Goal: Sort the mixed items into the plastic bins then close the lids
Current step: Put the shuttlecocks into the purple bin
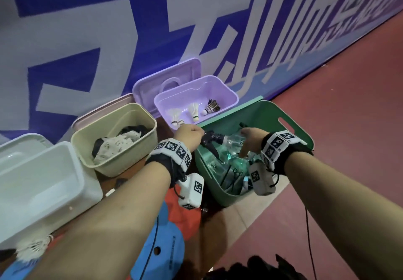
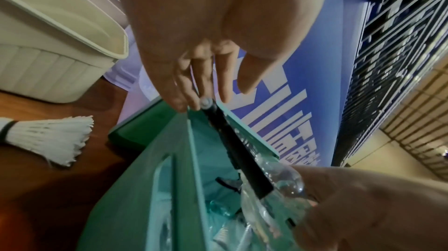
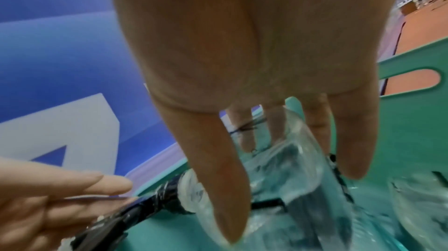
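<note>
A clear spray bottle [image 1: 231, 141] with a black sprayer head [image 2: 232, 146] hangs sideways over the green bin [image 1: 220, 197]. My left hand [image 1: 195, 133] pinches the sprayer's nozzle end [image 2: 206, 102]. My right hand [image 1: 245, 146] grips the clear body [image 3: 298, 149], thumb on the near side and fingers behind it. More clear bottles and black scissors [image 1: 236, 174] lie in the green bin. The purple bin [image 1: 229, 96] holds three shuttlecocks. The cream bin [image 1: 122, 166] holds cloths. The white bin [image 1: 65, 192] stands at the left. All lids stand open.
The bins stand along a blue and white banner wall [image 1: 109, 29]. A white shuttlecock [image 2: 48, 136] lies on the floor near the cream bin. Blue and orange items [image 1: 165, 236] and a black item [image 1: 261, 268] lie near me. Red floor [image 1: 338, 127] stretches right.
</note>
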Demonstrator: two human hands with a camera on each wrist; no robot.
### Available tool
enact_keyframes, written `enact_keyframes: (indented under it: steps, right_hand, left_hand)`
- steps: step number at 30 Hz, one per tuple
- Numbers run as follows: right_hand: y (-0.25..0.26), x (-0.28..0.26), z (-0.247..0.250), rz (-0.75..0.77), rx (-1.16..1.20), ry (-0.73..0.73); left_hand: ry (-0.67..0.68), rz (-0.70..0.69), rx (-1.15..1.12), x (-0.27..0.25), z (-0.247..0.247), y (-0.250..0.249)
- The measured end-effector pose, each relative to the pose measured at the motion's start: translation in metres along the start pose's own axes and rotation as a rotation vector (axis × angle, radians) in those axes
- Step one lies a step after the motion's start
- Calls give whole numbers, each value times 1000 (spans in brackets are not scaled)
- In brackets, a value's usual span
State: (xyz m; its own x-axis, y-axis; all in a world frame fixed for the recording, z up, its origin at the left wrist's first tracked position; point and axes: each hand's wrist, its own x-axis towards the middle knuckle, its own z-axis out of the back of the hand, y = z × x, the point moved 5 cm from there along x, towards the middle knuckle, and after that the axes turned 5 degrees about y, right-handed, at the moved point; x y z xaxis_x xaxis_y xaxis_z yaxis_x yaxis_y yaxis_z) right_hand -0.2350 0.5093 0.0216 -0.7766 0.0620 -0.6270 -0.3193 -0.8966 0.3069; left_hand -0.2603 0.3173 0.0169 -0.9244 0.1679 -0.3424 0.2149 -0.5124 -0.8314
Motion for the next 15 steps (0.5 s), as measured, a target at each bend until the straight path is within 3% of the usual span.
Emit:
enact_keyframes:
  steps: [4,8,11,15]
  right_hand:
    - [-8,15,0,-18,33,-2]
    - [4,25,6,26,207,-69]
    - [39,22,14,147,315,-174]
    - [112,16,2,352,359,-163]
  left_hand:
    - [-27,-1,54,5,2,2]
    - [-183,9,-14,3,24,11]
    - [-278,79,-104,-3,47,28]
    - [-385,157,-147,-23,89,53]
